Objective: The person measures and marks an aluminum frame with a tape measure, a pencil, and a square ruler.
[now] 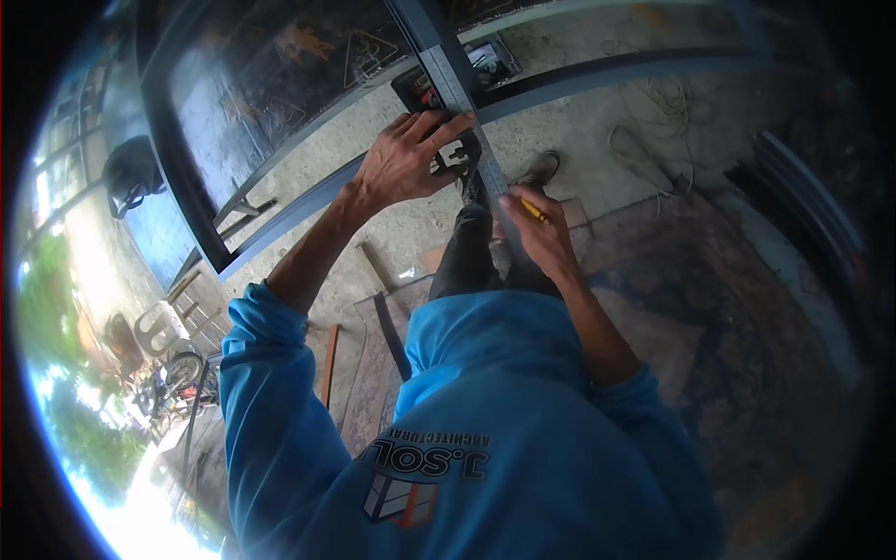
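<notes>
A combination square lies along a grey metal bar of the frame [308, 205], its steel blade [446, 79] marked with graduations. My left hand [406, 159] is closed on the square, thumb and fingers around its dark head [464, 149]. To the right, my right hand [541, 229] pinches a yellow pencil [535, 212] beside the lower end of the blade. Its fingertips are close to the blade's edge. The fingers' undersides are hidden from above.
Dark panels [271, 84] sit within the metal frame. Under it stands an open black toolbox [495, 61]. A cord [667, 103] is coiled on the concrete floor, near stacked dark profiles [807, 201]. A patterned rug [653, 280], a wooden strip [330, 364] and a black cap-like object [133, 173] are around me.
</notes>
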`<state>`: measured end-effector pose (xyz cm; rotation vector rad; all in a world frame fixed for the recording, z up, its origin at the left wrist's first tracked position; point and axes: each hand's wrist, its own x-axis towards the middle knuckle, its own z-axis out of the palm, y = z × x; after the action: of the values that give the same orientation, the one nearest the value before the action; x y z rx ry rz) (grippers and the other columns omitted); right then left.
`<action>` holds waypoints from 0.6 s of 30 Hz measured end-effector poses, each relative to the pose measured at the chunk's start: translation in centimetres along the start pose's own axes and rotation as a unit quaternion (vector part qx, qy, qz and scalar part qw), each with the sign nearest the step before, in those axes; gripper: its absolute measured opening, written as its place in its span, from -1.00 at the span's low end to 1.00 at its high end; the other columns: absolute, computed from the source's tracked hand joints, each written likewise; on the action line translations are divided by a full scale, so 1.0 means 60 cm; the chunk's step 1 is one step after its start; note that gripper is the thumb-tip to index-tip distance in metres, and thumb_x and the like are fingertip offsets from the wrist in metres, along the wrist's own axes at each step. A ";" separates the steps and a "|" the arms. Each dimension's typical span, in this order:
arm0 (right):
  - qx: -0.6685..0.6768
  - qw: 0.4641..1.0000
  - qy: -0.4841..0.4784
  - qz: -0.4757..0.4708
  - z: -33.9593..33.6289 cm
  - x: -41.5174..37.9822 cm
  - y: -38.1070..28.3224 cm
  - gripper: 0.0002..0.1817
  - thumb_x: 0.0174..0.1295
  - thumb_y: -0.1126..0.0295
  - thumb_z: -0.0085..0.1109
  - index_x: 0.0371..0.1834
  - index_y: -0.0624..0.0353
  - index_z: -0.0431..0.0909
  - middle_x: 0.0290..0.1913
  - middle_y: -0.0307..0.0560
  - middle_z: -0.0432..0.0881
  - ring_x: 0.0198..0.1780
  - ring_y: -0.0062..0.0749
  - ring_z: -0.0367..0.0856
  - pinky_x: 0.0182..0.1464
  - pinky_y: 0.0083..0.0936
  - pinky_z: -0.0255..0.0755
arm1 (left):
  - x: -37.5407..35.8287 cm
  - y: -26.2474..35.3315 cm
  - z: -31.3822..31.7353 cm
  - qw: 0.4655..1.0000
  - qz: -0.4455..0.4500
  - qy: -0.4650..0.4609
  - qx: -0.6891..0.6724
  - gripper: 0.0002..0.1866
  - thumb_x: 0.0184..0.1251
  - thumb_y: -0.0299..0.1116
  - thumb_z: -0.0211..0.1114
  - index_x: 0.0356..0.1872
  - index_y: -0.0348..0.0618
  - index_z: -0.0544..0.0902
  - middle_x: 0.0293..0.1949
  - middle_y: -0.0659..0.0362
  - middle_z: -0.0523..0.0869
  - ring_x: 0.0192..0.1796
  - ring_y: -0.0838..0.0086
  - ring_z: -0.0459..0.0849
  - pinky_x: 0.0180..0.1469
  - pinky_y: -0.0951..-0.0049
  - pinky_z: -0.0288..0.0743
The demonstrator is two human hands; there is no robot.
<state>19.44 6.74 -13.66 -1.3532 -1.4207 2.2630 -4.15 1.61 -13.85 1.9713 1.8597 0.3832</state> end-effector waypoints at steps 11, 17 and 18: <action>-0.026 0.999 -0.017 0.016 -0.015 0.007 -0.004 -0.71 0.37 0.25 0.05 -0.08 0.29 0.54 -0.45 -0.15 0.54 -0.44 -0.51 0.65 -0.44 -0.63 0.49 | 0.011 -0.003 0.008 1.000 0.005 0.013 -0.012 -0.12 -0.22 -0.25 0.55 0.30 0.09 0.40 0.07 0.16 0.62 0.08 0.27 0.59 0.21 0.28 0.44; -0.291 0.905 0.136 -0.279 -0.037 0.018 -0.068 -0.70 0.34 0.31 0.07 0.03 0.24 0.53 -0.22 0.07 0.60 -0.29 -0.31 0.66 -0.28 -0.48 0.50 | 0.010 -0.003 0.007 1.000 0.001 0.017 -0.014 -0.13 -0.25 -0.31 0.52 0.29 0.09 0.43 0.08 0.15 0.62 0.07 0.27 0.61 0.17 0.29 0.48; -0.292 0.905 0.134 -0.278 -0.030 0.024 -0.075 -0.70 0.34 0.31 0.07 0.03 0.24 0.53 -0.22 0.07 0.60 -0.29 -0.31 0.66 -0.28 -0.48 0.50 | 0.009 -0.001 0.006 1.000 -0.001 0.017 -0.015 -0.13 -0.25 -0.31 0.52 0.29 0.09 0.43 0.08 0.15 0.62 0.07 0.27 0.61 0.17 0.29 0.48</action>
<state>18.55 11.11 -11.30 -1.1101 -2.1260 1.2894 -4.01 2.13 -14.26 1.9552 1.8655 0.4446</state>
